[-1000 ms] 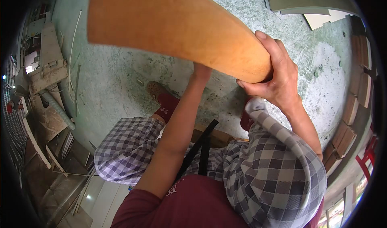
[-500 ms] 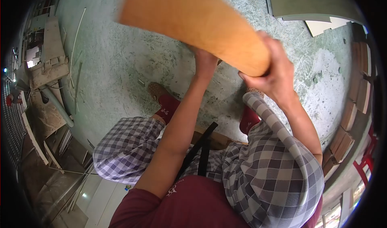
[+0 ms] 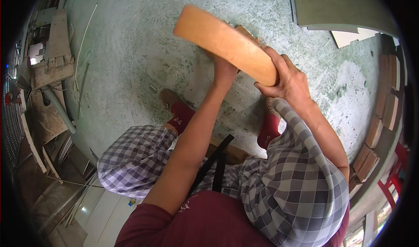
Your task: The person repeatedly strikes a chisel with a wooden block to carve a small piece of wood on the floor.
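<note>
Gripping: right hand (image 3: 288,82) wraps its fingers around the near end of the wooden plank (image 3: 224,43), arm raised forward.
Left hand (image 3: 224,70): under the plank, mostly hidden; finger spread cannot be told.
Plank axis: slanting from the right fingers up-left, far end over the concrete floor (image 3: 131,50).

The board (image 3: 224,44) is held out in front of the person, above the floor (image 3: 131,50), slanting from upper left to lower right. The right hand (image 3: 286,79) wraps the board's near right end; the left hand (image 3: 224,70) is under the board, just left of the right hand. Below the hands, the two feet (image 3: 176,107) rest on the floor, one under each arm. A panel (image 3: 336,7) lies on the floor at the far right. Stacked blocks (image 3: 384,103) line the right edge. Scrap planks (image 3: 50,50) lie along the left edge.
</note>
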Tool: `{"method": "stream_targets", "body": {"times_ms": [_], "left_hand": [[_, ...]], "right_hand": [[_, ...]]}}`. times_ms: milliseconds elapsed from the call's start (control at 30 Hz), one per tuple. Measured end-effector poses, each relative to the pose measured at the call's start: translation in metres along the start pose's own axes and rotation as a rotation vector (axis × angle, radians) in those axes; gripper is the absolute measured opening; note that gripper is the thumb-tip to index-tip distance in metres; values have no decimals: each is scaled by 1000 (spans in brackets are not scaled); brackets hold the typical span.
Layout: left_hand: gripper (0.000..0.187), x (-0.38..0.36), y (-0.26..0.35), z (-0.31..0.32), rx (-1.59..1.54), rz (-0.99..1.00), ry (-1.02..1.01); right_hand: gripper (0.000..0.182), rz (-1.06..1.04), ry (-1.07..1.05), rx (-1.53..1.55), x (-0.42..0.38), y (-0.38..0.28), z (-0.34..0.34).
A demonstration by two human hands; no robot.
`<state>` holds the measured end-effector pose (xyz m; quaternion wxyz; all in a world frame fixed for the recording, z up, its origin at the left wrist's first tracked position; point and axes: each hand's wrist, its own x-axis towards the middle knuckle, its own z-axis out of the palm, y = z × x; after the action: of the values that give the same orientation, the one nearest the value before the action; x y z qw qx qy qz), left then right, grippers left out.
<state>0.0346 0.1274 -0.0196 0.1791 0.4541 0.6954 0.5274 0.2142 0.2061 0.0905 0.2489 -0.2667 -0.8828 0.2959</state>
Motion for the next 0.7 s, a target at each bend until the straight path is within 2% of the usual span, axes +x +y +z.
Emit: {"method": "stream_targets", "body": {"times_ms": [33,67,100,133,200,300,367,400,433,500,600,633,700], "left_hand": [[43,3,-4,-2,188,48,-27],[43,6,-8,1,189,47,-23],[43,5,-7,5,27,22,35],[43,4,-9,8,-134,-4,94],[42,1,-12,11,-148,-12,94],[40,2,-14,15,-199,-6,99],[39,4,-14,15,-233,5,109],[36,5,-10,4,198,133,66],[36,7,-7,3,198,137,69],[34,8,-1,2,171,136,46],[33,11,25,4,114,0,106],[33,9,23,4,115,-3,101],[29,12,17,7,11,14,92]], "right_hand": [[88,129,-145,-56,1,-1,1],[88,137,-191,-95,2,0,-5],[88,143,-197,-91,4,-6,-12],[90,103,-87,1,6,-11,-17],[91,24,99,154,12,-24,-28],[90,-84,177,132,14,-23,-27],[89,-136,145,99,3,-3,-6],[88,-9,-14,44,1,-2,-5],[87,122,-172,-11,0,0,-4],[85,177,-221,19,4,-1,-11],[86,208,73,235,14,-19,-36],[86,213,72,238,13,-20,-37],[88,38,214,357,16,-19,-39]]}}
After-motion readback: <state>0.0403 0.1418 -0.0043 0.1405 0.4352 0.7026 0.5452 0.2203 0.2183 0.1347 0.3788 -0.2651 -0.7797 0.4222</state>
